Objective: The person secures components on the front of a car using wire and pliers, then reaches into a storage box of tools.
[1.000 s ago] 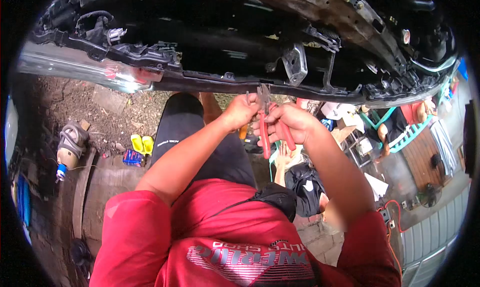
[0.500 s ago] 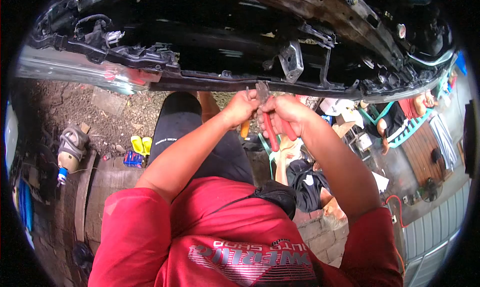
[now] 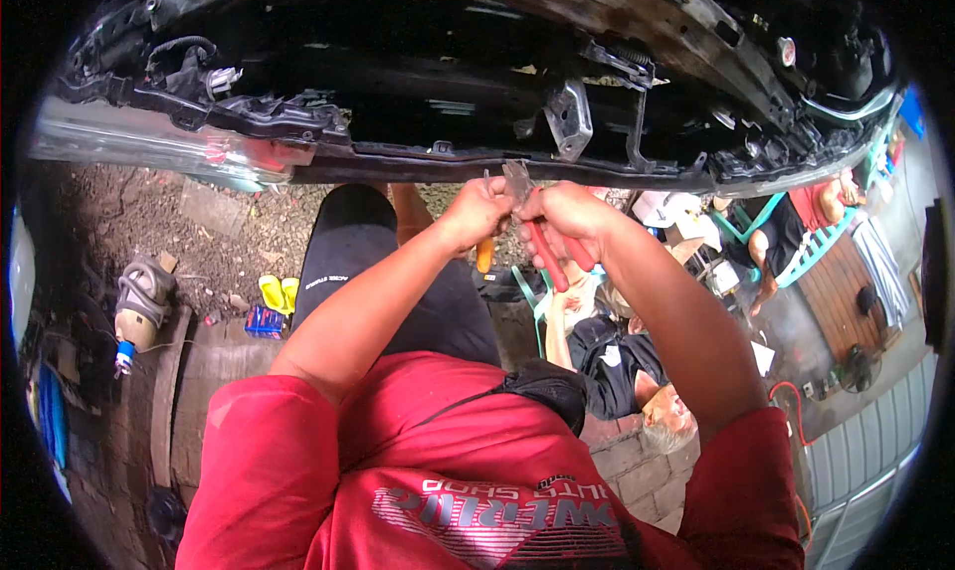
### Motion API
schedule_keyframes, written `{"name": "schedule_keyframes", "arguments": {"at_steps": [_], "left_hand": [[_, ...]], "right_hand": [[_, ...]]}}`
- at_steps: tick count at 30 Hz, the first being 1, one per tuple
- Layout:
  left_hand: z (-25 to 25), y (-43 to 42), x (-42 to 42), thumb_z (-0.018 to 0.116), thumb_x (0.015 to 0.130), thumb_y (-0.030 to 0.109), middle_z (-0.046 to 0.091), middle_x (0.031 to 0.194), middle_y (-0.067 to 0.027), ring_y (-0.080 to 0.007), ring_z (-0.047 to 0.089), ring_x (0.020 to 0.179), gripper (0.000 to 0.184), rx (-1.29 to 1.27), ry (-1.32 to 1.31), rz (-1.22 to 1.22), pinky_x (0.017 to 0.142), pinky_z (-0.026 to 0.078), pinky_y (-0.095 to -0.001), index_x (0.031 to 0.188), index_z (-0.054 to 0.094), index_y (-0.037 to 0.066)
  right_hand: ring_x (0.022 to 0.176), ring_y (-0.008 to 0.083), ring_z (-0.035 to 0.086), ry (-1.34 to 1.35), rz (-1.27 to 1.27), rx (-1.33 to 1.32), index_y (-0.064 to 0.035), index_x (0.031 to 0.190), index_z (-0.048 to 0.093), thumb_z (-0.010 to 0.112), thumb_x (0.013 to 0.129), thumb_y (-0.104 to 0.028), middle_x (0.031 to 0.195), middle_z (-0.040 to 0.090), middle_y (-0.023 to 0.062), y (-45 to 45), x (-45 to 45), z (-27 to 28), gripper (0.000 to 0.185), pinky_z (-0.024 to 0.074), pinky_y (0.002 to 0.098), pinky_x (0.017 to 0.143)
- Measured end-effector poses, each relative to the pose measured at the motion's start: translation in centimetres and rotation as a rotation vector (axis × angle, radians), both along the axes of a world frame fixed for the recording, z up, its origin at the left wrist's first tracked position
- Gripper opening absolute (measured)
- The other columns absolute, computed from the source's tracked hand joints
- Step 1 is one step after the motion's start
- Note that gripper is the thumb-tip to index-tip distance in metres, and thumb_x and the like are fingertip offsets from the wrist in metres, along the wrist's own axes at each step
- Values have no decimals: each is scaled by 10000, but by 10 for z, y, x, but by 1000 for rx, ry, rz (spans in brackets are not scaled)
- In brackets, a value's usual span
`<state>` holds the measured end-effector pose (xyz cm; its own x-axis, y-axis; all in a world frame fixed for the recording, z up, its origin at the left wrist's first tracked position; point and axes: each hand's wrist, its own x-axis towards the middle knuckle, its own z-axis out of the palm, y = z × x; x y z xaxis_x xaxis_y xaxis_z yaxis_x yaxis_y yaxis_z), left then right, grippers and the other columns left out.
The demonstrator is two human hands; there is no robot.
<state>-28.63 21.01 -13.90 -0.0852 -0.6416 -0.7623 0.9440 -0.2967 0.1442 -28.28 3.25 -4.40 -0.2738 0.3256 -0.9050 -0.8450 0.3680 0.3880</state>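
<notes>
My left hand (image 3: 477, 215) is closed around a screwdriver, whose orange handle (image 3: 485, 255) sticks out below the fingers and whose thin shaft shows above them. Beside it, my right hand (image 3: 572, 220) grips pliers with red handles (image 3: 550, 257). The metal jaws of the pliers rise between both hands, close to the lower edge of a dark car front (image 3: 438, 164). Whether the jaws touch that edge or hold anything, I cannot tell. The left fingertips are right by the jaws.
A metal bracket (image 3: 568, 120) hangs from the car front. Another person in a black shirt (image 3: 622, 366) is close beyond my right arm; someone else is near a teal chair (image 3: 796, 262). A corded power tool (image 3: 142, 306), yellow objects (image 3: 279, 293) and a blue box (image 3: 265, 321) lie at left.
The view has shifted slightly, so the car front appears a little further left. Both hands keep their tools in nearly the same place. The person in black has turned their head.
</notes>
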Motion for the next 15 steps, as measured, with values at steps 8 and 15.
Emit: {"name": "schedule_keyframes", "arguments": {"at_steps": [8, 15], "left_hand": [[6, -2, 6, 633, 992, 130, 620, 748, 50, -53, 515, 578, 87, 41, -11, -37, 520, 372, -234, 922, 678, 107], [8, -1, 5, 624, 990, 124, 611, 740, 47, -51, 509, 573, 98, 54, 7, -30, 518, 362, -236, 902, 663, 107]], "right_hand": [[853, 356, 693, 5, -1, 141, 64, 1206, 533, 547, 975, -111, 1002, 644, 210, -20, 2, -8, 290, 619, 541, 759], [855, 341, 709, -64, 71, 127, 94, 1189, 534, 546, 1004, -134, 991, 658, 215, -14, 2, 2, 294, 623, 533, 770]]}}
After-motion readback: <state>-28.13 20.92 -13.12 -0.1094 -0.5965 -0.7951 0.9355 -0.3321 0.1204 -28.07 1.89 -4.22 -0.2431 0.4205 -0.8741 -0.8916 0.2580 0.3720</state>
